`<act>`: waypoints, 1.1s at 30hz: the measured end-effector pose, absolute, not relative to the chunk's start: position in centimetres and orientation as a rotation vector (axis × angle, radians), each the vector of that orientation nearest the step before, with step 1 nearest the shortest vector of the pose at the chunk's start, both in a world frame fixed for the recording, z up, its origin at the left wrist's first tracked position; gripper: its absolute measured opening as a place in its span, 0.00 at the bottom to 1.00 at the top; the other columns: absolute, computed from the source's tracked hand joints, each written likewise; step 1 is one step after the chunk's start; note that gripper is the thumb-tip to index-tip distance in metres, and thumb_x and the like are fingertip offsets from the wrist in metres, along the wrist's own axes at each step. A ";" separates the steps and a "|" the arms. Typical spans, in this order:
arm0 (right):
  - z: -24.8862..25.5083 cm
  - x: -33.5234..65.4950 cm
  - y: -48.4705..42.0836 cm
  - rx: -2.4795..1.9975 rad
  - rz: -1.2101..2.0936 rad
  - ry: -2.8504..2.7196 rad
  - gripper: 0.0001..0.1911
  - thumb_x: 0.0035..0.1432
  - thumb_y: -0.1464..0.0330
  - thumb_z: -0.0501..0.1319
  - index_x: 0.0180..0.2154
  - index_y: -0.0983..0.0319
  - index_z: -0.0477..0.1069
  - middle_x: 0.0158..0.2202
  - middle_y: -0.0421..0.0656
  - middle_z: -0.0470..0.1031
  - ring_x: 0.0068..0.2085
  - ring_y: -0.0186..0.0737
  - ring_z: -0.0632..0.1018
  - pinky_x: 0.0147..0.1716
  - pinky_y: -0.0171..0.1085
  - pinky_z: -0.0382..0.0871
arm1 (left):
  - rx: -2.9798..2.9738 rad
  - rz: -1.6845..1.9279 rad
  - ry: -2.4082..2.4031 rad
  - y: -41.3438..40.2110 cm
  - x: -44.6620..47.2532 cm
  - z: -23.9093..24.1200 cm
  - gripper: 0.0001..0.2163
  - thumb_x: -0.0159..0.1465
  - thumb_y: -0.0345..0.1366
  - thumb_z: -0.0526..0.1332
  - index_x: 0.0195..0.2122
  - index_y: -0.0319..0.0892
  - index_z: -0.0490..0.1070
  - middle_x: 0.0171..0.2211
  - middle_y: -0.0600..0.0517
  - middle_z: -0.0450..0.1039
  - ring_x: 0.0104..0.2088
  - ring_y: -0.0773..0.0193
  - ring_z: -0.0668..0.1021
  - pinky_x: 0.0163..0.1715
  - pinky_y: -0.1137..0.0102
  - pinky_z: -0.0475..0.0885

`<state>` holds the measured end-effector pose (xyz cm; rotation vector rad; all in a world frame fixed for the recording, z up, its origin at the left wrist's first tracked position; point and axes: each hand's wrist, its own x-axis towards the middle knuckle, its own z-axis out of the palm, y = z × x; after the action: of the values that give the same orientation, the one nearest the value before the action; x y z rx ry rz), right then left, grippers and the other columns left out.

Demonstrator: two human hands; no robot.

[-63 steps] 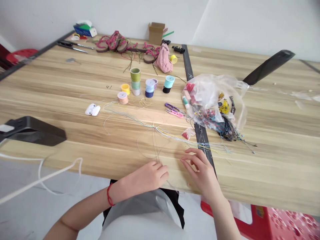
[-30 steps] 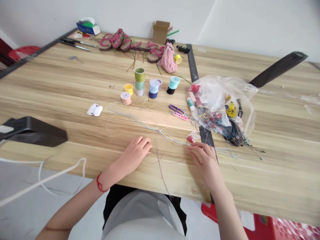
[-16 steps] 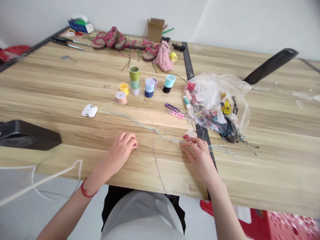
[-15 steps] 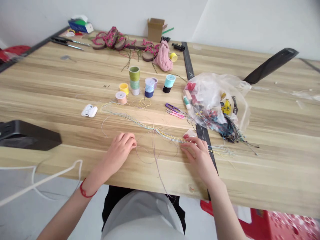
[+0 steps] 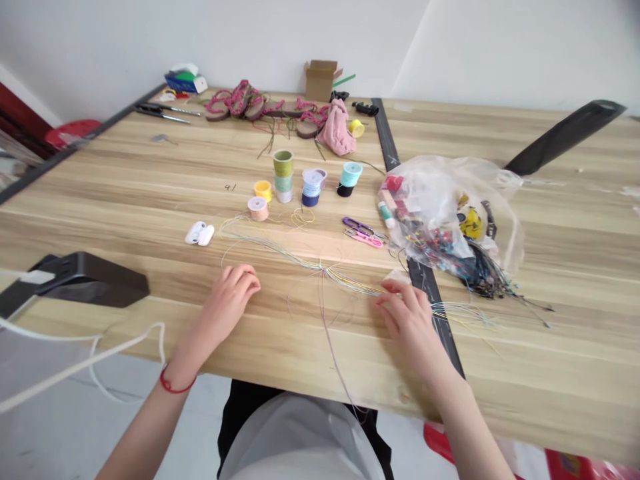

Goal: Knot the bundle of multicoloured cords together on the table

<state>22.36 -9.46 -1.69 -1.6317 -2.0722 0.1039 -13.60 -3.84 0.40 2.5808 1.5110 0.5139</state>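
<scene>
A bundle of thin pastel threads lies across the table, gathered at a knot. From the knot, mauve threads run down over the table's front edge. My right hand has its fingers closed on the right part of the bundle, whose loose ends fan out beyond it. Left of the knot, my left hand is held with fingertips pinched together, apart from the bundle. Whether a fine thread sits in that pinch is too small to tell. A faint thread loop curves between the hands.
Behind the bundle stand thread spools, some stacked, with purple snips and pink snips. A plastic bag of cords lies right. At left are a white earbud case and a black device. Corded straps lie at the back.
My left hand has drawn away from the knot to the left, and the thread loop beside it has narrowed. My right hand stays at the bundle. The whole view has shifted slightly.
</scene>
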 end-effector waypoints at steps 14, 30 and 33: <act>-0.8 18.8 -13.8 -1.569 0.123 -2.129 0.20 0.69 0.68 0.49 0.61 0.59 0.63 0.61 0.52 0.68 0.59 0.49 0.72 0.54 0.50 0.71 | 2.702 0.399 1.385 -7.2 -11.2 0.3 0.23 0.74 0.45 0.45 0.65 0.39 0.56 0.65 0.41 0.61 0.63 0.53 0.67 0.60 0.56 0.65; -3.2 16.4 -12.7 -1.637 -0.031 -2.239 0.36 0.71 0.58 0.47 0.71 0.64 0.37 0.67 0.55 0.60 0.67 0.53 0.63 0.62 0.57 0.58 | 2.625 0.215 1.325 -6.5 -9.8 -0.4 0.31 0.73 0.52 0.43 0.72 0.41 0.41 0.71 0.44 0.47 0.71 0.53 0.52 0.68 0.50 0.51; -2.9 15.1 -12.1 -1.512 0.029 -2.311 0.35 0.71 0.60 0.48 0.71 0.65 0.36 0.67 0.54 0.60 0.67 0.49 0.62 0.63 0.54 0.60 | 2.660 0.225 1.159 -6.5 -8.3 -0.1 0.30 0.73 0.51 0.45 0.72 0.42 0.42 0.71 0.45 0.49 0.71 0.56 0.52 0.68 0.53 0.50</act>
<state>15.14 -12.08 -2.89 -1.5124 -2.3113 0.0291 -8.27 -6.51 -0.05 2.6600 1.1594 0.2245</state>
